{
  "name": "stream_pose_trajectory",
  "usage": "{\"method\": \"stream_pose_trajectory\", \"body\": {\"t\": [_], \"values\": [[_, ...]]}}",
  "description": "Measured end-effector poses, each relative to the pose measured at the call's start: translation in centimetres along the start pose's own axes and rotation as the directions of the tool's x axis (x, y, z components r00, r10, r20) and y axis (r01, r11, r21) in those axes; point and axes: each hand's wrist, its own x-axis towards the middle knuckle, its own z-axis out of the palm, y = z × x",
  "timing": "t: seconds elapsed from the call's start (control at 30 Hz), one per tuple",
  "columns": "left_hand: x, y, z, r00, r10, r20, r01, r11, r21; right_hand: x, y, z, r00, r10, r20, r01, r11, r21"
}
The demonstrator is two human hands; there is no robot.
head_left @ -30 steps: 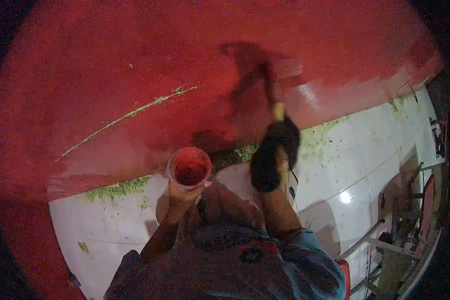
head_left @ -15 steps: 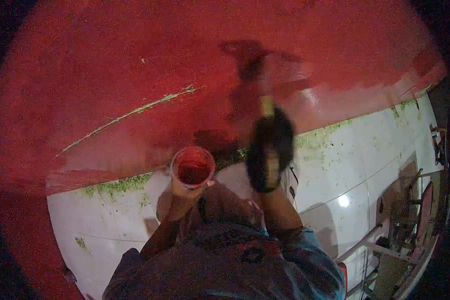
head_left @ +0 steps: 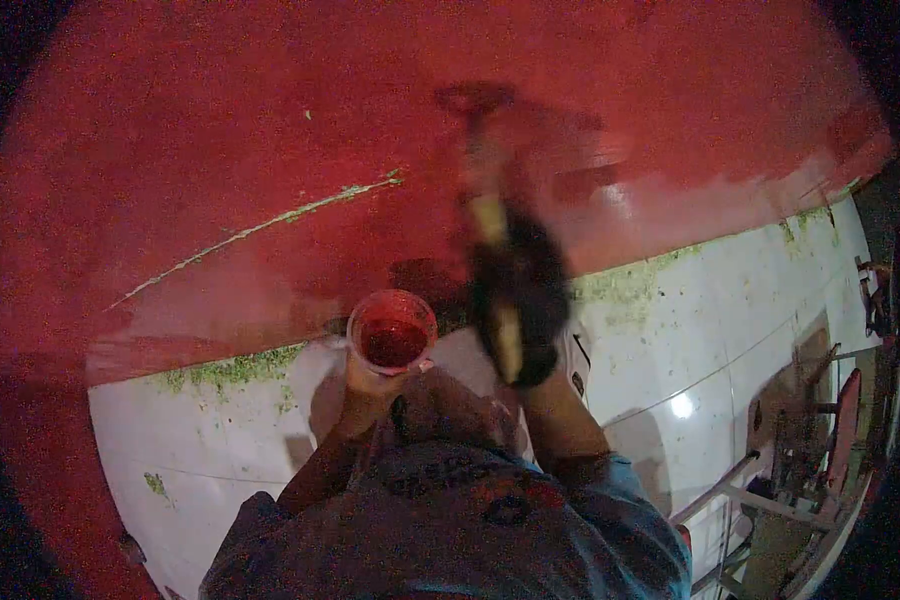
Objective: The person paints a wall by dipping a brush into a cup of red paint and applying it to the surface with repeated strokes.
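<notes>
My left hand [head_left: 371, 380] is wrapped round a clear plastic cup [head_left: 354, 345] and holds it upright. Red paint [head_left: 394, 343] lies inside the cup. Beside it, to the right, my right hand [head_left: 532, 295] wears a black glove and grips a paintbrush [head_left: 491, 217] with a pale handle. The bristle end is smeared by motion and points at the red surface [head_left: 390, 90] ahead; whether it touches cannot be told. Darker wet-looking red patches show around the brush. A pale, greenish crack [head_left: 270, 228] runs slantwise across the red surface left of it.
Below the red runs a white surface [head_left: 670, 330], with green mossy growth [head_left: 235, 370] along the border. A metal-framed structure with rails [head_left: 770, 502] stands at lower right. Shadows of my arms and the brush fall ahead.
My gloved right hand and the paintbrush have shifted a little to the left. The cup in my left hand has moved slightly right.
</notes>
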Motion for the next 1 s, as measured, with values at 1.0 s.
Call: {"method": "stream_pose_trajectory", "body": {"t": [1.0], "values": [[0.0,-1.6,-0.2,0.981,-0.186,0.054,0.192,0.969,-0.155,-0.6,-0.1,1.3,0.922,-0.17,0.347,0.26,0.937,-0.234]]}}
